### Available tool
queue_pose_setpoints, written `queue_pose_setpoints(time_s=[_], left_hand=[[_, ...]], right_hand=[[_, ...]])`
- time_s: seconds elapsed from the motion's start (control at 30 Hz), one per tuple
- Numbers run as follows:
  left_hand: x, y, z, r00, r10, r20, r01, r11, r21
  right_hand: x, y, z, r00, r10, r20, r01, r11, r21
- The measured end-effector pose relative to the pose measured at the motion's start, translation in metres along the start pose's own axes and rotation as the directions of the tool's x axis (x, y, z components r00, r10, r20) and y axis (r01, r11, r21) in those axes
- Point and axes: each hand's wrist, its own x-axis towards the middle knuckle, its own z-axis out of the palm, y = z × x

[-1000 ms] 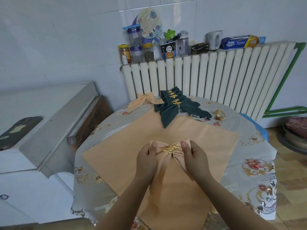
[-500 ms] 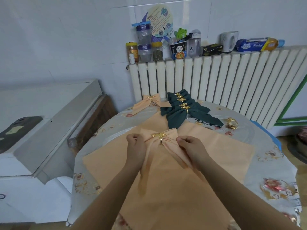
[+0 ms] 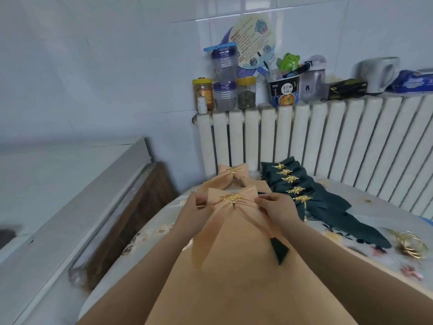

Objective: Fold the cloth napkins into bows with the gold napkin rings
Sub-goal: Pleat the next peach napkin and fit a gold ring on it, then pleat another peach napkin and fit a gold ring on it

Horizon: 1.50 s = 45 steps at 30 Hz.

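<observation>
The peach bow [image 3: 230, 202], cinched by its gold ring [image 3: 231, 197], lies crosswise between both hands; the left hand [image 3: 199, 205] pinches its nine o'clock loop, the right hand [image 3: 273, 207] its three o'clock loop. At twelve o'clock another peach bow [image 3: 230, 175] waits, with the dark green bows [image 3: 302, 191] toward two o'clock on the counter [image 3: 365, 200].

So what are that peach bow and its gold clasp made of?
The peach bow looks like matte woven cloth: it gathers in soft pleats. Its gold ring seems to be polished metal, shiny and leaf-shaped, though plated plastic can't be ruled out.
</observation>
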Motion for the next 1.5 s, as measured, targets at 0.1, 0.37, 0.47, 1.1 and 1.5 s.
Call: queue_pose_setpoints(time_s=[0.1, 0.37, 0.47, 1.1, 1.5], left_hand=[[0.042, -0.003, 0.002, 1.0, -0.014, -0.025, 0.013, 0.999, -0.049], [0.155, -0.006, 0.026, 0.988, 0.017, -0.153, -0.024, 0.999, -0.048], [0.182, -0.012, 0.038, 0.987, 0.025, -0.157, -0.026, 1.0, -0.005], [0.212, -0.06, 0.086, 0.988, 0.13, -0.08, -0.058, 0.805, 0.591], [0.084, -0.008, 0.08, 0.963, 0.268, 0.023, -0.2, 0.657, 0.727]], right_hand=[[0.047, -0.005, 0.017, 0.999, -0.038, -0.016, 0.037, 0.998, -0.056], [0.163, -0.015, 0.056, 0.997, -0.077, -0.02, 0.073, 0.985, -0.157], [0.188, -0.008, 0.065, 0.996, -0.087, 0.012, 0.088, 0.978, -0.187], [0.21, 0.053, 0.087, 0.958, -0.284, 0.038, 0.211, 0.61, -0.764], [0.078, 0.03, 0.046, 0.893, -0.396, 0.213, 0.381, 0.419, -0.824]])
